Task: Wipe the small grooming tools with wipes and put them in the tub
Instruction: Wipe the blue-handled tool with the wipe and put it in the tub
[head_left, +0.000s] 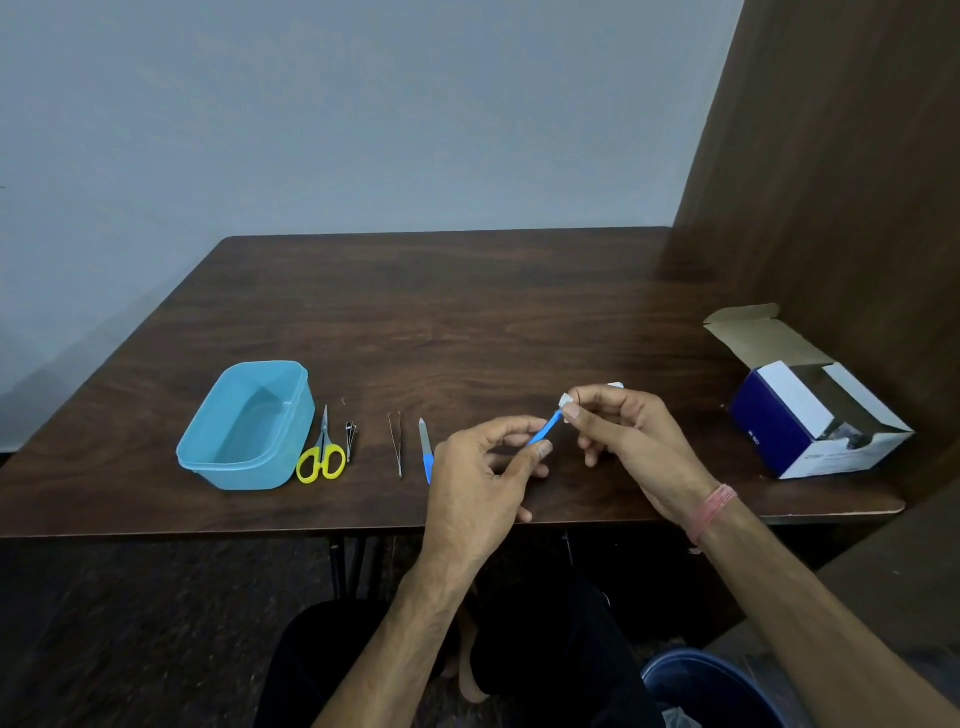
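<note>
My left hand (483, 478) pinches the blue handle of a small grooming tool (543, 432) above the table's front edge. My right hand (623, 431) pinches a white wipe (565, 401) folded around the tool's far end, which is hidden. An empty light-blue tub (208, 452) stands at the left. Beside it lie yellow-handled scissors (322, 457), a nail clipper (350, 439), tweezers (396, 447) and a blue-handled nail file (426, 447), all in a row.
An open blue-and-white cardboard box (810, 421) sits at the table's right end. A dark wooden panel (831, 182) rises behind it. The brown table (441, 312) meets a grey wall. A blue bin (711, 686) shows on the floor at the lower right.
</note>
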